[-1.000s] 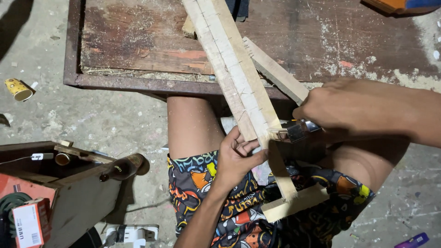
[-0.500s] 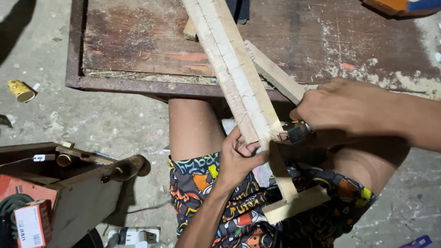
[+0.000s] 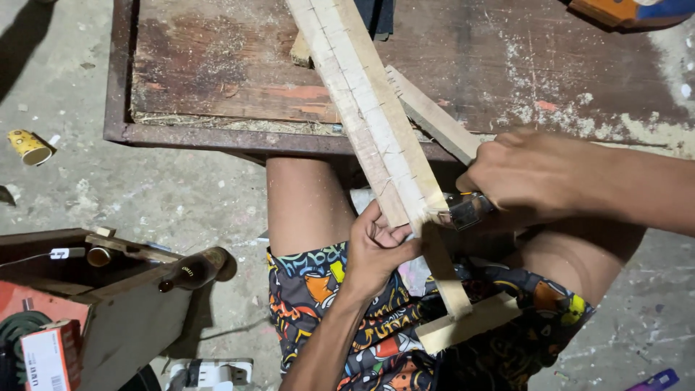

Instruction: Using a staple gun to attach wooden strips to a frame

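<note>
1. The left hand (image 3: 376, 250) pinches the lower end of a stapled wooden frame (image 3: 373, 116), which overhangs the bench's (image 3: 217, 94) front edge.
2. The right hand (image 3: 539, 174) is closed around a metal-headed tool (image 3: 467, 210), pressed against the frame's end.

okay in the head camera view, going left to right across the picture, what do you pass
Yellow paper cup → dark glass bottle → left hand gripping the end of the long slatted wooden strip → metal tool tip → right hand holding that tool.
</note>
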